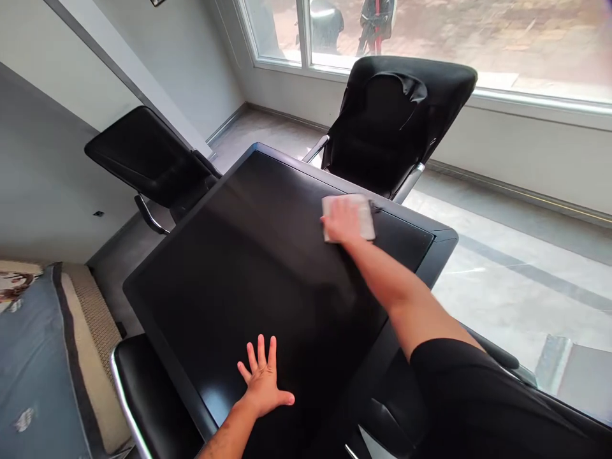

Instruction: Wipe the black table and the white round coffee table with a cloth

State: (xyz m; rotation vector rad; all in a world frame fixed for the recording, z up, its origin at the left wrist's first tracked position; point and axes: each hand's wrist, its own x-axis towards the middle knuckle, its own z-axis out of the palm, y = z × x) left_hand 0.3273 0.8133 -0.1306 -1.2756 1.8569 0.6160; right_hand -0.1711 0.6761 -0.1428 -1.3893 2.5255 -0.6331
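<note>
Black and square-cornered with a raised border, the counter (229, 255) fills the middle of the head view, one corner pointing toward the far wall. White cloth (366, 223) lies on it, close inside the far edge that faces the window (478, 38), nearer the right corner than the far-left one. The right hand (342, 220) is laid over this cloth, fingers toward that far edge and thumb at the cloth's left side; motion blur softens both, so I cannot tell whether the fingers are clamped on the fabric or only pressed flat. A small dark shape at the cloth's right corner is too blurred to name. A short black sleeve (468, 389) covers the upper part of the right arm.

The left hand (262, 386) is palm down with fingers spread apart and thumb stretched out to the right, holding nothing. It is over the near part of the counter, just inside the near-left edge and well apart from the cloth.

One black armchair (373, 140) with metal armrests stands beyond the far edge; a second black chair (143, 159) stands by the left edge. Beside the near-left edge is a black seat (153, 395) with a chrome frame, and farther left a blue-grey cushion (33, 363).
</note>
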